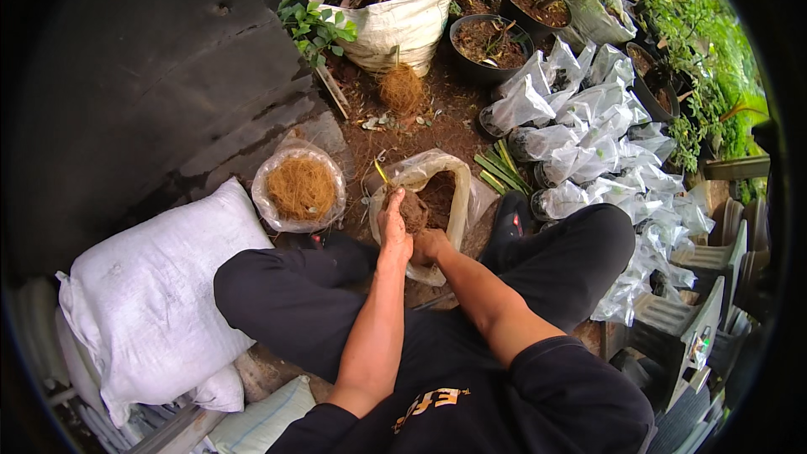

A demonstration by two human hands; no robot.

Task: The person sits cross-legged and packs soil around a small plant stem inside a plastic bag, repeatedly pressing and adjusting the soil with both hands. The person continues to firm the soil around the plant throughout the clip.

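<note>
My left hand grips a rounded clump of dark brown soil over an open clear plastic bag with a rolled-down rim. A thin yellow strip or leaf sticks up beside the clump, near my left fingertips. Close against the clump's lower side is my right hand, its fingers curled and partly hidden, so what it holds does not show. Loose soil lies inside the bag. To the left, a second plastic bag is filled with brown coconut fibre.
Many small clear plastic bags stand to the right, with cut green stalks beside them. Ahead are a fibre ball, a white planting sack and a black pot. A stuffed white sack lies left.
</note>
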